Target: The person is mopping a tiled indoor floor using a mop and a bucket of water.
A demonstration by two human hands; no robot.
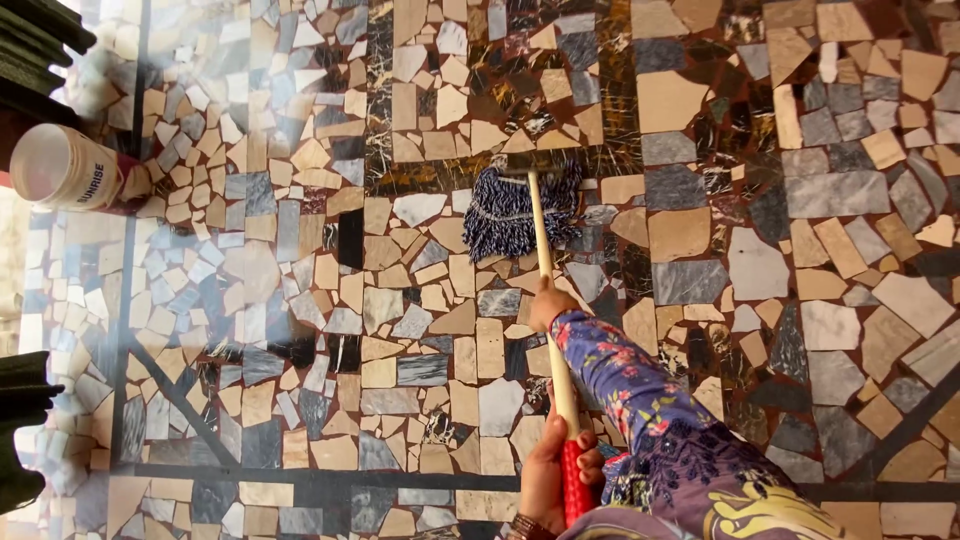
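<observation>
Mop head (520, 208): I see the blue-and-white string head lying on the mosaic stone floor (800, 250), at the far end of the pole.
Pole (545, 270): pale wood, running from the mop head back towards me, ending in a red grip (574, 485).
Right hand (551, 305): closed around the pole, partway back from the mop head; floral sleeve (640, 400) behind it.
Left hand (552, 470): wrapped around the red grip, farthest from the mop head.
White bucket (62, 166): well left of the mop head, at the floor's edge.

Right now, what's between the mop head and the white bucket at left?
Head view: only bare mosaic stone floor lies between the blue string mop head and the white bucket; nothing stands on that stretch.
</observation>
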